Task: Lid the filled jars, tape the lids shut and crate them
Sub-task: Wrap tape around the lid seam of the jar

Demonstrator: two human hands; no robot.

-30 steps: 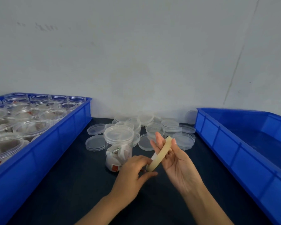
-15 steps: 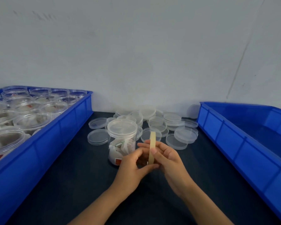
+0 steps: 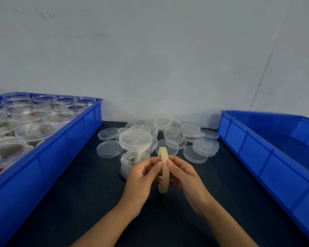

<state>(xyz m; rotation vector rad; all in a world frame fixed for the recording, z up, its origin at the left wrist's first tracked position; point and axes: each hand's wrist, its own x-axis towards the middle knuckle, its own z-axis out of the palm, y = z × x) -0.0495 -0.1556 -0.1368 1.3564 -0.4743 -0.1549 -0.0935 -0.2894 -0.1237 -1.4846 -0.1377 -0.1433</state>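
Grip: both hands [image 3: 143,173] [image 3: 184,173] pinch upright tape roll [image 3: 164,168].

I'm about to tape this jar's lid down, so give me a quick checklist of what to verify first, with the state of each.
1. Clear plastic lid on the clear plastic jar standing on the dark table: ok, the lid sits on top.
2. Lid fully seated: cannot tell.
3. Beige ring-shaped tape roll in hand: ok, the left hand and right hand both pinch it, edge-on to the camera.
4. Free tape end peeled up: cannot tell, no loose end shows.
5. Jar within reach: ok, it stands just behind the left hand.
6. Room in the blue plastic crate on the right: ok, the visible part holds nothing.
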